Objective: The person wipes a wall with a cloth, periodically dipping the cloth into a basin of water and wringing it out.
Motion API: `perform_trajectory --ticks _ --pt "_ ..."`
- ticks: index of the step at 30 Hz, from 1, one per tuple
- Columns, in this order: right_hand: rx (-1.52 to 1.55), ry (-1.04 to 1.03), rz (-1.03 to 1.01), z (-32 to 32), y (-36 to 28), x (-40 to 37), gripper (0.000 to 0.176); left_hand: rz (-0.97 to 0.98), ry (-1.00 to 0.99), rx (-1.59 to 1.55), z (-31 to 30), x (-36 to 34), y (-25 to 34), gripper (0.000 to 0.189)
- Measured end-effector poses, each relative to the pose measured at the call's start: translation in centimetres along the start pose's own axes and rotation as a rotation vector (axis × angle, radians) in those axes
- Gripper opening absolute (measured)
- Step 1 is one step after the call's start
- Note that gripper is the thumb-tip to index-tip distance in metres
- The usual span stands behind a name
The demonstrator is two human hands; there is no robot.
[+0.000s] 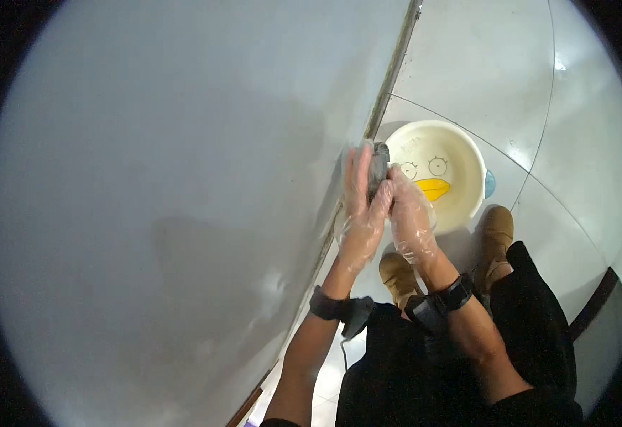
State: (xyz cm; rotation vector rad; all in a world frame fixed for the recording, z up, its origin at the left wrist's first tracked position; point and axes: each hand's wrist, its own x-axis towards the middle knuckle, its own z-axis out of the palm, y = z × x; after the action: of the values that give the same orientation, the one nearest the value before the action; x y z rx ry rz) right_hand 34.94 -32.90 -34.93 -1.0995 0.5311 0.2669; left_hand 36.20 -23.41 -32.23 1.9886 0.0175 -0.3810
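Both my hands wear clear plastic gloves and meet around a bunched grey cloth (pixel 378 169). My left hand (pixel 362 206) lies along the cloth's left side, its fingers stretched up and its thumb on the near side, keeping the cloth in its grip. From the right, my right hand (pixel 412 215) presses against the cloth, fingers bent beside the left thumb; its fingertips are partly hidden. Just right of and below the hands, a cream basin (pixel 470 160) stands on the floor. Its inside bears a printed face with a yellow beak (pixel 433 189).
A large pale grey upright panel (pixel 183 178) fills the left side, ending in a worn edge strip (pixel 389 89). White floor tiles (pixel 482 50) lie to the right. My brown shoes (pixel 497 226) stand close below the basin, which has a blue handle (pixel 490 183).
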Motion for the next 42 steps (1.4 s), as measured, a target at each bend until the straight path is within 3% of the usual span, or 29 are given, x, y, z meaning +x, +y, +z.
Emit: perform_trajectory --ticks 2,4,6,8,12,13,15,17,20,25,29,32,39,42 --pt "0.444 -0.112 0.202 -0.8 0.1 -0.2 0.043 0.023 0.024 0.049 0.1 0.7 0.6 0.05" --pt "0.481 -0.116 0.214 -1.6 -2.1 -0.8 0.044 0.168 0.077 0.203 0.0 1.9 1.5 0.036" --pt "0.32 -0.195 0.135 -3.8 -3.2 -1.1 0.05 0.167 0.027 0.288 0.2 2.5 2.8 0.035" --pt "0.326 -0.129 0.123 -5.7 -3.9 -1.6 0.048 0.163 -0.016 0.383 0.6 3.1 4.3 0.034" --pt "0.218 -0.02 0.066 -8.0 -5.9 -2.2 0.054 0.649 0.08 1.333 0.3 5.8 10.0 0.046" --pt "0.222 -0.079 0.075 -8.5 -6.0 -2.2 0.06 0.744 0.101 1.521 0.0 7.0 11.8 0.048" --pt "0.244 -0.122 0.064 -8.5 -7.5 -2.9 0.06 0.795 0.238 1.559 -2.3 13.3 7.8 0.052" --pt "0.269 -0.122 0.053 -8.5 -7.6 -3.3 0.06 0.663 0.121 1.944 -1.7 12.1 15.8 0.049" --pt "0.309 -0.089 0.045 -8.7 -7.1 -3.4 0.058 0.597 0.007 2.222 -3.0 11.3 14.6 0.048" --pt "0.359 -0.049 0.055 -9.3 -6.7 -3.8 0.055 0.523 -0.277 2.193 -5.2 4.0 5.1 0.045" --pt "0.359 -0.004 0.077 -9.4 -7.1 -3.1 0.052 0.512 -0.398 2.087 -6.4 0.3 2.5 0.043" --pt "0.379 -0.047 0.052 -9.2 -7.8 -2.9 0.05 0.558 -0.359 2.043 -6.3 2.8 3.2 0.041" --pt "0.303 -0.066 0.046 -11.0 -7.9 -2.2 0.054 0.731 -0.048 1.994 -1.8 13.5 8.1 0.038" --pt "0.274 -0.07 0.035 -12.1 -8.8 -2.2 0.058 0.593 0.004 2.001 -0.2 14.7 7.6 0.037"
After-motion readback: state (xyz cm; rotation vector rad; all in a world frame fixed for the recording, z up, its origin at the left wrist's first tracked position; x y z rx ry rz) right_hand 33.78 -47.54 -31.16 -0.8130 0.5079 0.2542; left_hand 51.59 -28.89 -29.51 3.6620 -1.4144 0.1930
